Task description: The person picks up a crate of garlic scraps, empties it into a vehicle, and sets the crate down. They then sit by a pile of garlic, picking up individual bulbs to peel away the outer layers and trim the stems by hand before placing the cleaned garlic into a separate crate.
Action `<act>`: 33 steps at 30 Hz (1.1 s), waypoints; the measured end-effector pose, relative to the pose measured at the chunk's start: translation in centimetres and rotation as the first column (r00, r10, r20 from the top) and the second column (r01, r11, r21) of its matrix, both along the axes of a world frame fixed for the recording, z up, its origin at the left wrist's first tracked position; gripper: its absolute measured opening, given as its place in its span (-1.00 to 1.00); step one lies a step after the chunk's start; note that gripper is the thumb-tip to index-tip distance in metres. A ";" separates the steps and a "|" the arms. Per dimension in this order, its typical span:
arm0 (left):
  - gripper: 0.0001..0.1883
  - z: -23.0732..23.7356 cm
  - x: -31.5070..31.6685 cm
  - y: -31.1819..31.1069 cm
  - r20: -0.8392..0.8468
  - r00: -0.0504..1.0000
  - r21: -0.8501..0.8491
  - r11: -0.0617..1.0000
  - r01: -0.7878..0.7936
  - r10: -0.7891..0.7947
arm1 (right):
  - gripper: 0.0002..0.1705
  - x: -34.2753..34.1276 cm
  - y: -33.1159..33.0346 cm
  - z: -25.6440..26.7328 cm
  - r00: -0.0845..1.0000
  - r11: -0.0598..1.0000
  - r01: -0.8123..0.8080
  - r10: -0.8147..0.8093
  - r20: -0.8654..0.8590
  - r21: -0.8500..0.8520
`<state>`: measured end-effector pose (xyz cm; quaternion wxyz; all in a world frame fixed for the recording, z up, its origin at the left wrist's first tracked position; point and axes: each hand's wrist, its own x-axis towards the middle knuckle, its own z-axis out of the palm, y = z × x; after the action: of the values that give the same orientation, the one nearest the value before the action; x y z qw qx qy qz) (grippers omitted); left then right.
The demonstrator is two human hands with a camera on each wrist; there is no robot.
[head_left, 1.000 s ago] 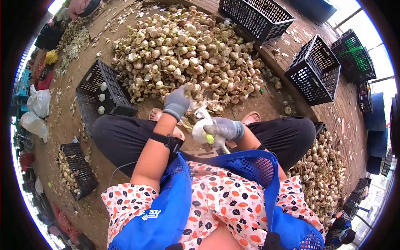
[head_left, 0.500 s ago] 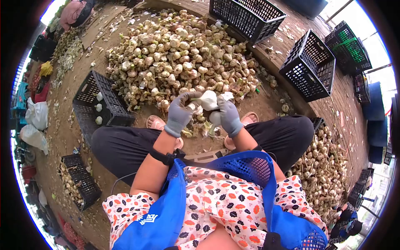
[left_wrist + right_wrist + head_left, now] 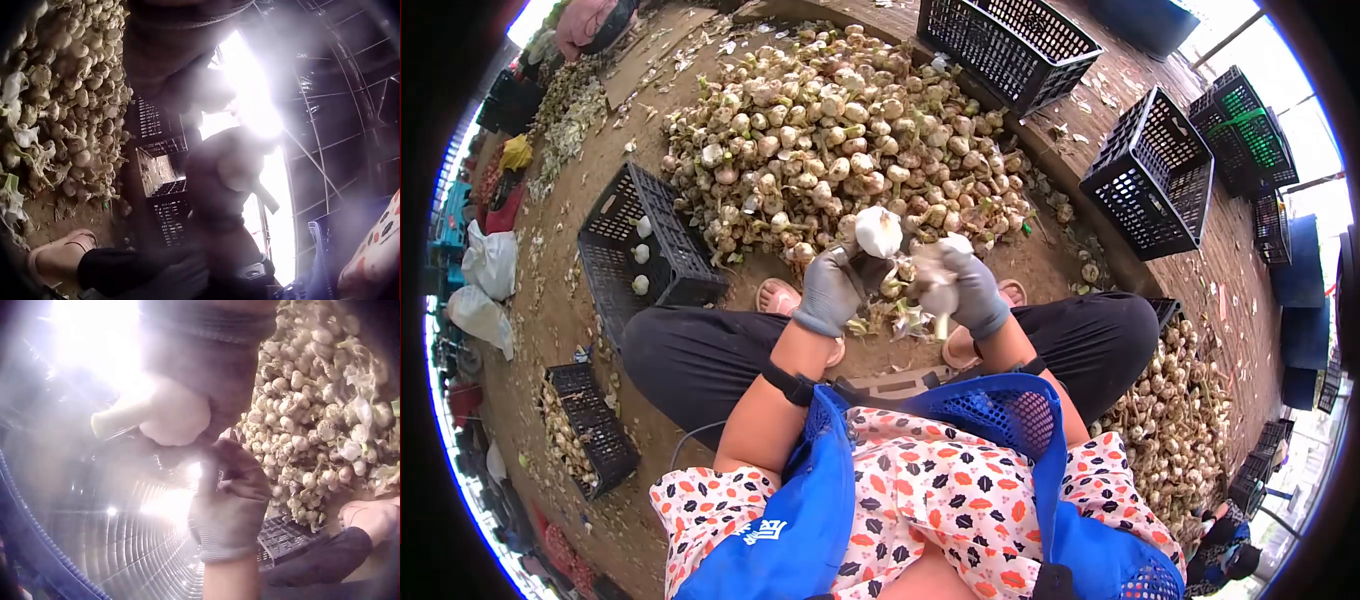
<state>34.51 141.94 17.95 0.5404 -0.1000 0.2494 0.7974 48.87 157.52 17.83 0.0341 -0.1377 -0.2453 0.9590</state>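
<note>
My gloved left hand (image 3: 832,292) holds a white garlic bulb (image 3: 878,232) at its fingertips, above the near edge of the garlic pile (image 3: 840,130). Close beside it, my gloved right hand (image 3: 976,292) grips another garlic bulb (image 3: 940,297), whose pale cut stem points down toward my lap. Motion blurs this bulb, and a second white piece shows at the top of the right hand. In the right wrist view the stemmed bulb (image 3: 175,415) is large and hazy, with the left glove (image 3: 231,500) below it. Glare dims both hands in the left wrist view.
A black crate (image 3: 635,245) with several white bulbs stands at my left. Empty-looking black crates (image 3: 1150,175) stand at the right beyond a raised edge. More garlic (image 3: 1175,430) lies by my right knee, and a small crate (image 3: 590,430) sits at lower left.
My left hand came back from the pile to meet the right hand, which moved forward from my lap. The hands then drew slightly apart, the left now holding a white bulb.
</note>
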 end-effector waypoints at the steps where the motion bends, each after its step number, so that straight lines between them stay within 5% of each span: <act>1: -0.64 -0.2 -0.2 0.0 -0.080 0.997 -0.076 0.997 -0.015 0.009 | -0.59 -0.3 -0.3 -0.9 0.997 0.862 0.022 -0.059 0.056 0.506; 2: -0.64 -0.4 -0.3 -0.1 -0.159 0.987 -0.151 0.988 -0.037 0.013 | -0.51 -0.7 -0.7 -1.9 0.988 0.488 0.001 -0.137 0.075 0.873; 3: -0.64 -0.4 -0.3 -0.1 -0.157 0.988 -0.152 0.988 -0.038 0.014 | -0.42 -1.0 -1.7 -0.2 0.972 0.526 -0.006 -0.196 0.129 0.851; 6: -0.69 -0.1 0.6 0.3 -0.189 0.980 -0.167 0.986 0.030 -0.061 | -0.40 -1.9 -3.3 1.0 0.918 0.047 0.243 -0.333 -0.214 0.969; 8: -0.75 0.6 1.7 0.7 -0.430 0.897 -0.334 0.941 -0.054 -0.101 | -0.47 -1.6 -3.1 0.3 0.921 0.068 0.207 -0.349 -0.171 0.976; 10: -0.79 -0.6 1.4 0.3 -0.482 0.864 -0.345 0.938 -0.039 -0.141 | -0.54 -1.8 -3.2 -0.7 0.923 0.090 0.170 -0.363 -0.127 0.981; 12: -0.80 -1.2 1.5 -0.4 -0.429 0.891 -0.280 0.960 0.024 -0.148 | -0.67 -2.5 -3.2 -1.9 0.861 0.739 0.416 -0.507 0.032 0.530; 13: -0.79 -1.0 1.4 -0.7 -0.300 0.953 -0.091 0.996 0.009 -0.036 | -0.60 -2.2 -1.8 -2.6 0.833 0.774 0.318 -0.504 0.228 0.547; 14: -0.81 -0.8 0.8 -1.2 -0.334 0.942 -0.047 0.998 -0.052 0.033 | -0.60 -1.8 -1.2 -3.4 0.835 0.778 0.314 -0.499 0.231 0.544; 16: -0.84 0.2 -2.5 -2.1 -0.441 0.881 -0.129 0.959 -0.253 0.173 | -0.56 -1.7 -1.0 -2.7 0.841 0.957 0.100 -0.227 0.491 0.272; 17: -0.85 1.4 -5.2 -3.5 -0.316 0.908 -0.129 0.935 -0.330 0.276 | -0.49 -2.5 -2.0 -2.9 0.779 0.927 0.143 -0.322 0.538 0.347; 18: -0.87 2.9 -7.3 -4.4 -0.463 0.827 -0.153 0.891 -0.428 0.318 | -0.43 -2.1 -2.2 -3.3 0.809 0.901 0.053 -0.292 0.511 0.430; 20: -0.89 4.6 -12.7 -7.9 -0.689 0.639 -0.174 0.778 -0.604 0.342 | -0.40 -2.3 -3.2 -10.0 0.851 0.687 0.022 -0.394 0.347 0.726; 22: -0.87 6.0 -18.6 -12.2 -0.878 0.451 -0.264 0.623 -0.736 0.162 | -0.41 -2.5 -3.8 -9.4 0.837 0.775 -0.023 -0.331 0.437 0.632; 25: -0.74 4.4 -30.3 -19.9 -0.863 0.492 -0.487 0.452 -0.747 -0.116 | -0.48 -2.5 -3.8 -0.3 0.830 0.759 -0.343 -0.031 0.556 0.554; 26: -0.68 3.2 -33.3 -21.9 -0.818 0.513 -0.575 0.398 -0.715 -0.261 | -0.48 -2.7 -4.0 -1.4 0.832 0.769 -0.335 -0.030 0.554 0.544; 27: -0.40 3.5 -33.4 -21.5 -0.612 0.355 -0.632 0.167 -0.757 -0.707 | -0.50 -3.0 -4.0 -2.2 0.826 0.673 -0.424 0.013 0.563 0.606; 28: -0.20 3.7 -32.9 -20.3 -0.284 0.269 -0.574 -0.061 -0.816 -0.920 | -0.52 -3.2 -4.0 -2.9 0.814 0.560 -0.504 0.054 0.578 0.658; 29: -0.11 1.1 -35.4 -19.9 -0.128 0.299 -0.577 -0.174 -0.798 -0.946 | -0.56 -3.0 -4.2 -3.4 0.838 0.555 -0.475 0.048 0.543 0.683; 30: -0.19 2.2 -32.7 -15.3 0.008 0.243 -0.633 -0.193 -0.750 -0.970 | -0.56 -2.9 -4.3 -3.7 0.835 0.559 -0.477 0.049 0.548 0.678; 31: -0.29 1.6 -30.4 -12.4 -0.239 0.073 -0.661 0.107 -0.742 -0.968 | -0.59 -2.8 -4.4 -4.1 0.883 0.530 -0.385 -0.027 0.468 0.756; 32: -0.39 1.3 -27.9 -9.0 -0.372 0.006 -0.675 0.266 -0.688 -0.928 | -0.62 -2.8 -4.5 -4.8 0.919 0.490 -0.288 -0.099 0.381 0.823; 33: -0.40 -3.8 -28.9 -7.6 -0.473 -0.121 -0.627 0.430 -0.650 -0.873 | -0.59 -2.8 -4.9 -7.4 0.927 0.513 -0.241 -0.129 0.351 0.824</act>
<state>5.60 134.35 14.10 0.0959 0.3001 0.9271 0.2031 46.10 152.59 10.42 0.0191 -0.2722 -0.6912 0.6691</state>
